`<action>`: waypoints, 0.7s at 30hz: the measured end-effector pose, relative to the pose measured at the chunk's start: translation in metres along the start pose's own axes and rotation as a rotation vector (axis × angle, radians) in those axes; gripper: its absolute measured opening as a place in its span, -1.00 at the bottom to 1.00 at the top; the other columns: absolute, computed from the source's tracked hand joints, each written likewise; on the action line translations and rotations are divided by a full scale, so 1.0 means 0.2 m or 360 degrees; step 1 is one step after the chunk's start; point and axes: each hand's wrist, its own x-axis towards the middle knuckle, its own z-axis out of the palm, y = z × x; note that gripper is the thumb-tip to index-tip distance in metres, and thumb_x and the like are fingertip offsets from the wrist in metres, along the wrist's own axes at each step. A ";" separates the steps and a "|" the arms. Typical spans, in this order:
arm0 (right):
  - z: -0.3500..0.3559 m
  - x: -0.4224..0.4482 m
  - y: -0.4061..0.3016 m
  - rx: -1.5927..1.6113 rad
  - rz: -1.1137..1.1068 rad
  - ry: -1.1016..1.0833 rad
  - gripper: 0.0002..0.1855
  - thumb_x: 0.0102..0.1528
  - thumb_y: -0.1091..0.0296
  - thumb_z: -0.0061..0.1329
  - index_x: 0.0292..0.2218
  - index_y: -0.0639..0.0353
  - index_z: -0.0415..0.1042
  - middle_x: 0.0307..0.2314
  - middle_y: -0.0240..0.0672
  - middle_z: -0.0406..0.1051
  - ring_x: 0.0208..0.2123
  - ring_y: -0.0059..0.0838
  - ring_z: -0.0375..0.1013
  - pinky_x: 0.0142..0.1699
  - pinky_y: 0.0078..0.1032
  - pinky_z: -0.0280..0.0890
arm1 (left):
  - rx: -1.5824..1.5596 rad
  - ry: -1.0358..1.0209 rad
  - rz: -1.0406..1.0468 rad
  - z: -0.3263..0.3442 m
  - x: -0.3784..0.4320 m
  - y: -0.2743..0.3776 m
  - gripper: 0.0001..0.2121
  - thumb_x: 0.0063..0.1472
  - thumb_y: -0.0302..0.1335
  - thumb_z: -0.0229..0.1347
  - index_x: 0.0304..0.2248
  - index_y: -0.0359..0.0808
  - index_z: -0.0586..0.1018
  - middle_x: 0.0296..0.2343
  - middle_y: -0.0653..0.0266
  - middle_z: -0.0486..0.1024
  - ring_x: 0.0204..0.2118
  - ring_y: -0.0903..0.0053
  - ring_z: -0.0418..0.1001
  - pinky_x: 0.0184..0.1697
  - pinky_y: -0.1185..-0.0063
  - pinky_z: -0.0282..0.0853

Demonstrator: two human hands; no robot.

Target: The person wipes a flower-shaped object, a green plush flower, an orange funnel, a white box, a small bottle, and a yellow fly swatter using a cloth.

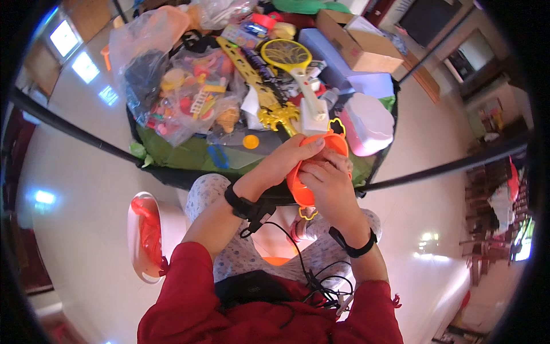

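Note:
An orange plastic container (303, 195) with yellow loop handles at its two ends is held above my knees. On its far left rim my left hand (296, 155) is closed, with the thumb lying over the edge. My right hand (328, 185) reaches across the container's opening, its fingers inside and against the far right wall. Both hands cover much of the interior, so whether anything lies within cannot be told. Just beyond, a gold toy sword (258, 86) and a yellow-and-white electric mosquito swatter (296, 69) lie on the heaped table.
Clear bags of plastic toys (193, 94) cover the table's left side. A pink-and-white plastic jug (367, 124) and a cardboard box (361, 43) stand at right. A lined waste bin (146, 236) is by my left knee. Black poles (77, 129) slant outward; cables (318, 284) hang over my lap.

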 end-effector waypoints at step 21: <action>-0.59 -1.09 -0.59 -0.0464 0.0918 0.0781 -0.65 -0.18 0.53 0.23 -0.30 -0.07 0.57 0.04 -0.23 0.23 0.10 -0.15 0.19 0.11 -0.29 0.23 | 0.0509 -0.0758 -0.0089 1.07 -0.08 -0.22 -0.41 0.21 -0.16 0.14 0.07 -0.38 0.25 -0.10 0.22 0.35 -0.02 0.55 0.33 0.05 0.55 0.28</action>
